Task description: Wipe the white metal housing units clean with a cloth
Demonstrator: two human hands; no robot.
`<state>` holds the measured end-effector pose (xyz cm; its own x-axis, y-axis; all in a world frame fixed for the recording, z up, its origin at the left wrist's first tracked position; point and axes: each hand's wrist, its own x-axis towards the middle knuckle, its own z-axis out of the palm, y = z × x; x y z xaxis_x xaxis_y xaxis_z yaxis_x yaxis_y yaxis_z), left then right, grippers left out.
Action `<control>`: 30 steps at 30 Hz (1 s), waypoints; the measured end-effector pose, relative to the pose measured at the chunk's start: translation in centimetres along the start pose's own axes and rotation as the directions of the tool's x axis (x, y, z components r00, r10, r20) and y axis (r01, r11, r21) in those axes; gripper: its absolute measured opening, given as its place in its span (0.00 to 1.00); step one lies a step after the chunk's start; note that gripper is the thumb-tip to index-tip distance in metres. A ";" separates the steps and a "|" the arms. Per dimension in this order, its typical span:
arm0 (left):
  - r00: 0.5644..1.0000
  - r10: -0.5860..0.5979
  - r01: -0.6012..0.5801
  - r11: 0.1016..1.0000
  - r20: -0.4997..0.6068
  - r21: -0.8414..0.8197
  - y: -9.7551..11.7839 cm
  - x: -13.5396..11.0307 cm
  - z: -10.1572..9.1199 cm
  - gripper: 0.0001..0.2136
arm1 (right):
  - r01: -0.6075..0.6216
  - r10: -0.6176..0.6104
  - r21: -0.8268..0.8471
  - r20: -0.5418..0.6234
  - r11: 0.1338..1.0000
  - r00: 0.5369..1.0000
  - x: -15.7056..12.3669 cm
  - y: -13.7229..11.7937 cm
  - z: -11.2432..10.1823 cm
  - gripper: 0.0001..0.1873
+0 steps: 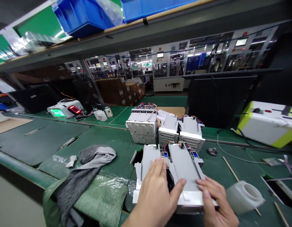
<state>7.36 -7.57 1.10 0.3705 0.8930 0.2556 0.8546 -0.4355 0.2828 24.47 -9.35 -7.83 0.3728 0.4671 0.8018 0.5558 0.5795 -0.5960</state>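
Angular white plastic housing [181, 167] lies beneath the left hand [155, 192] and right hand [214, 198], fingers spread apart.

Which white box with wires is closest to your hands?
The white wired module under your left hand and right hand. The other white modules sit farther back, untouched.

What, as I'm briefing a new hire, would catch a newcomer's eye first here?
The person's left hand and right hand rest on a white plastic module with coloured wires at the front of the green bench. Blue bins sit on the overhead shelf, and a green screen glows far left.
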 end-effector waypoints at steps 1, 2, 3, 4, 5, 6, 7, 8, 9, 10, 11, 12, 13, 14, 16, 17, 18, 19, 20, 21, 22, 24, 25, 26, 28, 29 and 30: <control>1.000 -0.012 0.012 1.000 0.003 -0.008 0.2 0.3 -0.1 0.35 | -0.003 0.003 -0.005 0.002 1.000 1.000 0.0 0.1 0.0 0.06; 1.000 -0.004 0.004 1.000 -0.006 0.000 0.1 0.1 0.3 0.35 | 0.000 0.000 -0.007 0.003 1.000 1.000 -0.1 0.1 -0.1 0.06; 0.999 0.033 -0.032 0.999 -0.025 0.021 -0.3 -0.6 0.9 0.35 | 0.006 -0.006 -0.007 0.001 1.000 1.000 -0.1 0.1 -0.1 0.06; 0.995 0.083 -0.081 0.996 -0.057 0.041 -0.8 -1.6 1.8 0.34 | 0.016 -0.016 -0.003 0.000 1.000 1.000 -0.1 0.2 -0.1 0.07; 0.984 0.143 -0.138 0.989 -0.103 0.054 -1.4 -2.8 2.7 0.34 | 0.021 -0.021 0.001 -0.002 1.000 1.000 -0.1 0.2 -0.1 0.07; 0.972 0.186 -0.179 0.982 -0.146 0.057 -2.0 -3.8 3.4 0.35 | 0.026 -0.026 0.005 -0.005 1.000 1.000 -0.1 0.2 -0.1 0.07; 0.971 0.165 -0.159 0.986 -0.174 0.049 -2.4 -4.6 3.9 0.35 | 0.025 -0.025 0.005 -0.006 1.000 1.000 -0.1 0.2 -0.1 0.07; 0.973 0.163 -0.159 0.987 -0.164 0.036 -2.5 -4.8 3.9 0.35 | 0.021 -0.021 0.004 -0.007 1.000 1.000 -0.1 0.2 -0.1 0.07; 0.975 0.177 -0.175 0.984 -0.132 0.027 -2.3 -4.5 3.6 0.34 | 0.015 -0.015 0.001 -0.007 1.000 1.000 -0.2 0.2 -0.1 0.07; 0.989 0.126 -0.125 0.992 -0.083 0.014 -1.8 -3.7 2.9 0.34 | 0.006 -0.006 -0.003 -0.006 1.000 1.000 -0.2 0.2 -0.1 0.07; 0.996 0.080 -0.080 0.997 -0.025 -0.010 -1.2 -2.6 2.0 0.33 | -0.001 0.001 -0.007 -0.007 1.000 1.000 -0.3 0.1 -0.1 0.06; 0.999 0.019 -0.017 0.999 0.026 -0.049 -0.4 -1.2 1.0 0.33 | -0.004 0.004 -0.010 -0.006 1.000 1.000 -0.3 0.1 -0.2 0.06; 0.998 -0.038 0.043 0.995 0.058 -0.085 0.4 0.1 0.2 0.33 | -0.010 0.010 -0.012 -0.005 1.000 1.000 -0.4 0.1 -0.2 0.06; 0.994 -0.071 0.080 0.990 0.079 -0.116 1.0 1.2 -0.4 0.33 | -0.009 0.009 -0.013 -0.006 1.000 1.000 -0.4 0.1 -0.2 0.06; 0.994 -0.087 0.096 0.986 0.071 -0.136 1.7 2.1 -0.7 0.34 | 0.000 0.000 -0.017 -0.003 1.000 1.000 -0.3 0.1 -0.2 0.06; 0.996 -0.073 0.079 0.990 0.047 -0.119 1.8 1.9 -0.4 0.34 | 0.012 -0.012 -0.021 0.000 1.000 1.000 -0.3 0.1 -0.2 0.06; 0.999 -0.042 0.043 0.995 0.013 -0.087 1.6 1.4 0.2 0.34 | 0.025 -0.025 -0.022 0.003 0.999 1.000 -0.2 0.1 -0.2 0.07; 1.000 0.002 -0.003 0.999 -0.029 -0.042 1.3 0.6 0.9 0.34 | 0.041 -0.041 -0.021 0.006 0.999 0.999 -0.1 0.2 -0.1 0.07; 0.996 0.052 -0.052 0.999 -0.074 0.006 0.9 -0.2 1.6 0.34 | 0.057 -0.056 -0.017 0.010 0.998 0.998 0.0 0.1 -0.1 0.08; 0.986 0.115 -0.111 0.993 -0.124 0.042 0.6 -0.9 2.2 0.35 | 0.066 -0.066 -0.012 0.011 0.998 0.998 0.0 0.1 0.0 0.08; 0.973 0.157 -0.146 0.987 -0.170 0.073 0.4 -1.3 2.6 0.35 | 0.071 -0.071 -0.005 0.008 0.997 0.997 0.1 0.1 0.1 0.09; 0.970 0.163 -0.149 0.985 -0.180 0.089 0.5 -1.1 2.7 0.34 | 0.064 -0.064 0.001 0.008 0.998 0.998 0.0 0.0 0.1 0.09; 0.978 0.136 -0.125 0.989 -0.159 0.074 0.8 -0.6 2.4 0.33 | 0.055 -0.055 -0.001 0.009 0.998 0.998 0.0 -0.1 0.1 0.09; 0.986 0.086 -0.079 0.995 -0.142 0.053 1.2 0.2 2.0 0.32 | 0.044 -0.044 -0.004 0.008 0.999 0.999 -0.1 -0.1 0.1 0.09; 0.992 0.037 -0.035 0.999 -0.122 0.021 1.9 1.5 1.4 0.30 | 0.030 -0.029 -0.007 0.013 1.000 0.999 -0.3 0.0 -0.1 0.08; 0.989 0.039 -0.035 0.999 -0.145 0.032 2.2 1.9 1.3 0.31 | 0.029 -0.028 -0.006 0.017 1.000 0.999 -0.4 0.1 -0.2 0.09; 0.983 0.059 -0.049 0.997 -0.176 0.060 2.3 1.8 1.4 0.31 | 0.034 -0.034 -0.005 0.024 0.999 0.999 -0.5 0.3 -0.3 0.09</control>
<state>10.52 -6.76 0.89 0.3504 0.8317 0.4307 0.8557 -0.4713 0.2139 24.70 -9.63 -8.34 0.3358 0.4628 0.8204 0.5716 0.5921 -0.5680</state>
